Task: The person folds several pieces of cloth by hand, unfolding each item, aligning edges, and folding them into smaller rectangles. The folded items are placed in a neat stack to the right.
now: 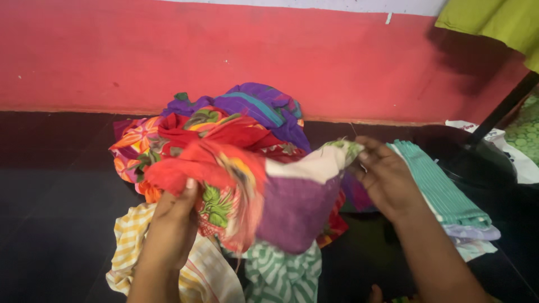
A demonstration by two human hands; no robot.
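Observation:
My left hand (171,221) grips a bunched red cloth with green leaf print (219,179). The same piece spreads to the right into a purple and cream panel (297,202), whose far corner is pinched by my right hand (382,179). The cloth is stretched between both hands above a heap of colourful clothes (224,123) in red, orange and purple. Under my left hand lies a yellow and white striped cloth (132,241), and a green and white patterned cloth (281,275) sits below the held piece.
A stack of folded cloths (455,202), green striped on top, lies at the right on the dark floor (50,185). A red wall (168,50) runs behind. A yellow-green fabric (499,19) hangs at top right beside a black pole (505,106).

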